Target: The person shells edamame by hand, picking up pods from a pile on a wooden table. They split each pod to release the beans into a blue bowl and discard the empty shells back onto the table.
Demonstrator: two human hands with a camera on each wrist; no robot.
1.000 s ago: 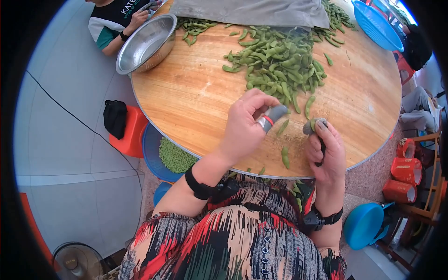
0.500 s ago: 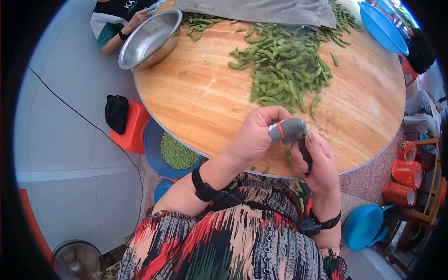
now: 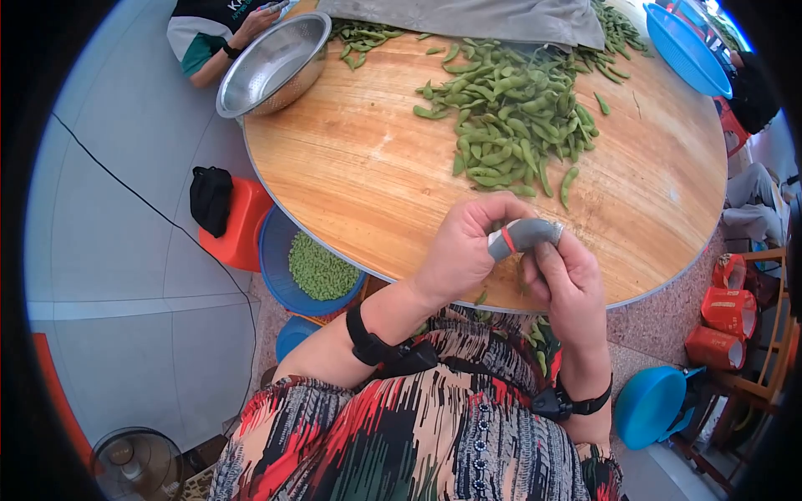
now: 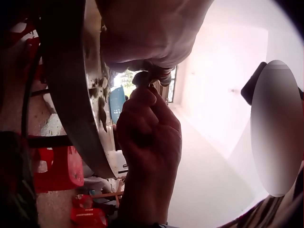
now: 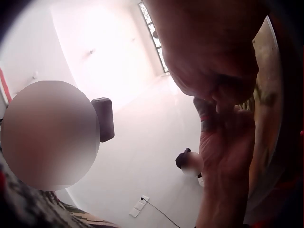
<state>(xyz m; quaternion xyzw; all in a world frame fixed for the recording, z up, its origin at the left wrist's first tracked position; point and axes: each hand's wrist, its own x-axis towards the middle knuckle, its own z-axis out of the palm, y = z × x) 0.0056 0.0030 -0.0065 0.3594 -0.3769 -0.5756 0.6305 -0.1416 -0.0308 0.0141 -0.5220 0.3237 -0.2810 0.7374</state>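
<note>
The left hand (image 3: 459, 250) and right hand (image 3: 570, 288) meet fingertip to fingertip above the near edge of the round wooden table (image 3: 351, 167). Grey covering wraps the left thumb or finger, with a red band (image 3: 507, 240) round it. Between them the fingertips pinch a green soybean pod, hidden now behind the grey covering. In the left wrist view the right hand (image 4: 149, 123) has its fingers bent inward; the right wrist view shows the left hand (image 5: 227, 147) from below. A heap of soybean pods (image 3: 522, 117) lies just beyond, one loose pod (image 3: 569, 188) beside it.
A metal basin (image 3: 276, 67) sits at the table's left rim, a grey cloth (image 3: 468, 21) over pods at the back. Shelled beans (image 3: 322, 267) fill a blue tub (image 3: 271, 263) below the edge, near a red stool (image 3: 238, 225). Another person's arm (image 3: 242, 37) is at far left.
The left hand has moved right and down from beside the heap to meet the right hand. The pod seen at the right fingertips a second ago is now covered.
</note>
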